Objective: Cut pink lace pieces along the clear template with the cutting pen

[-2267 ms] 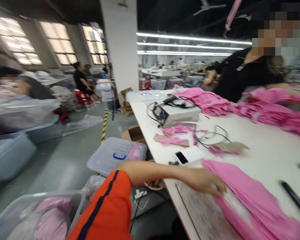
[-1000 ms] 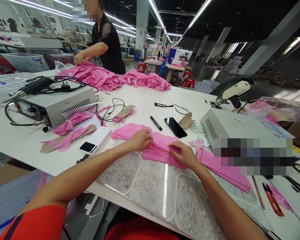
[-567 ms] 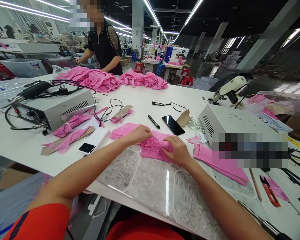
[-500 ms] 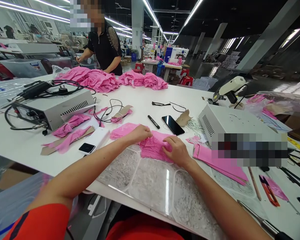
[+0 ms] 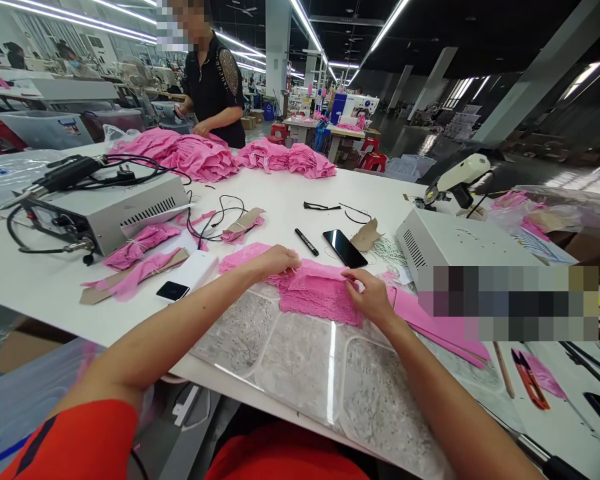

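A stack of pink lace fabric [image 5: 320, 298] with scalloped lower edges lies on a clear-covered, stone-patterned mat [image 5: 300, 367]. My left hand [image 5: 279, 260] is closed at the stack's upper left, its fingertips pinching the pink fabric. At the upper right edge, my right hand [image 5: 370, 293] pinches the top layer between thumb and index finger. That layer is drawn up between both hands. More pink fabric [image 5: 245, 257] lies flat behind my left wrist. To the right of my right hand rests a folded pink fabric strip [image 5: 440, 323].
Beyond my hands lie a black marker [image 5: 307, 241] and a phone [image 5: 345, 248]. A grey box unit [image 5: 125, 207] with cables stands left, a second grey unit [image 5: 470, 247] right. Red-handled snips [image 5: 530, 379] lie at right. A co-worker [image 5: 215, 87] stands behind pink fabric heaps [image 5: 180, 153].
My right hand has shifted right and slightly up, taking the top layer's edge in a pinch. My left hand stays nearly in place. The co-worker's hands have come closer together.
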A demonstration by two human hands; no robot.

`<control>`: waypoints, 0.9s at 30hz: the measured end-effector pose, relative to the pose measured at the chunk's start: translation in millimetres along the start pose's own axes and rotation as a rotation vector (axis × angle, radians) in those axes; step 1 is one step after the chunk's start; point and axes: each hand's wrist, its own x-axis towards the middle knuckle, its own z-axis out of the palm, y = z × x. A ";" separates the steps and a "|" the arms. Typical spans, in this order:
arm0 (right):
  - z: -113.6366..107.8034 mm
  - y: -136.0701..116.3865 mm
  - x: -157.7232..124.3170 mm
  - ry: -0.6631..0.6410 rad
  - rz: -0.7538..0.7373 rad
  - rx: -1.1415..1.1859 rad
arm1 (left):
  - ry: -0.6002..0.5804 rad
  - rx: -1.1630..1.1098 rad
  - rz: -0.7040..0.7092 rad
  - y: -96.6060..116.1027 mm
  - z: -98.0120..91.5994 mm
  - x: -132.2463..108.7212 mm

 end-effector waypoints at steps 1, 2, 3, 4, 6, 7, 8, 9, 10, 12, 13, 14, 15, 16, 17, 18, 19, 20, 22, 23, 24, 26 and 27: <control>-4.6 -4.1 -2.1 -0.002 -0.016 -0.001 | -0.012 0.026 0.024 -1.4 -1.1 -5.4; -9.2 -10.1 -5.6 -0.012 -0.038 0.001 | -0.028 0.056 0.045 -3.7 -2.1 -11.7; -13.6 -18.0 -10.6 -0.029 -0.062 0.005 | -0.049 0.090 0.066 -7.0 -3.1 -18.8; -17.6 -27.7 -17.1 -0.051 -0.087 0.014 | -0.075 0.127 0.084 -11.2 -3.7 -26.8; -23.6 -51.4 -33.7 -0.105 -0.136 0.043 | -0.137 0.201 0.116 -21.7 -3.8 -44.6; -25.7 -64.4 -43.0 -0.137 -0.163 0.059 | -0.171 0.234 0.130 -27.4 -3.1 -54.2; -27.3 -77.4 -52.4 -0.177 -0.197 0.076 | -0.204 0.264 0.143 -32.9 -2.0 -64.0; -28.6 -89.8 -61.4 -0.233 -0.243 0.087 | -0.233 0.289 0.155 -38.0 -0.6 -73.8; -29.6 -100.9 -69.5 -0.286 -0.277 0.104 | -0.253 0.310 0.166 -42.4 1.1 -83.5; -30.6 -117.7 -82.2 -0.361 -0.323 0.134 | -0.263 0.342 0.185 -49.1 4.7 -101.9; -30.6 -123.1 -86.6 -0.373 -0.323 0.145 | -0.252 0.354 0.190 -51.6 6.7 -110.8; -30.3 -126.8 -89.8 -0.371 -0.313 0.151 | -0.234 0.364 0.189 -54.1 8.9 -119.5; -29.7 -129.1 -91.7 -0.361 -0.299 0.154 | -0.215 0.369 0.194 -56.9 11.5 -128.1; -29.1 -130.3 -92.7 -0.350 -0.285 0.155 | -0.198 0.369 0.214 -60.3 14.9 -136.6; -28.5 -131.1 -92.8 -0.347 -0.271 0.159 | -0.178 0.363 0.253 -64.6 19.1 -144.9; -28.0 -131.6 -92.4 -0.349 -0.263 0.163 | -0.155 0.356 0.311 -69.7 24.0 -152.6; -27.9 -132.2 -91.6 -0.356 -0.259 0.167 | -0.131 0.355 0.383 -75.6 29.5 -159.4; -28.1 -133.0 -90.7 -0.368 -0.256 0.166 | -0.100 0.369 0.456 -81.8 35.2 -165.0; -29.4 -135.1 -89.0 -0.391 -0.248 0.157 | -0.037 0.449 0.559 -93.0 45.1 -171.7; -30.3 -136.2 -88.5 -0.399 -0.246 0.151 | -0.015 0.497 0.588 -96.9 48.4 -172.8; -31.3 -137.3 -88.1 -0.404 -0.247 0.144 | -0.008 0.535 0.608 -99.4 50.4 -172.6; -32.7 -139.1 -88.0 -0.403 -0.249 0.137 | -0.031 0.563 0.631 -100.0 50.1 -169.3; -33.0 -139.7 -88.2 -0.399 -0.250 0.136 | -0.058 0.553 0.634 -98.8 48.5 -166.9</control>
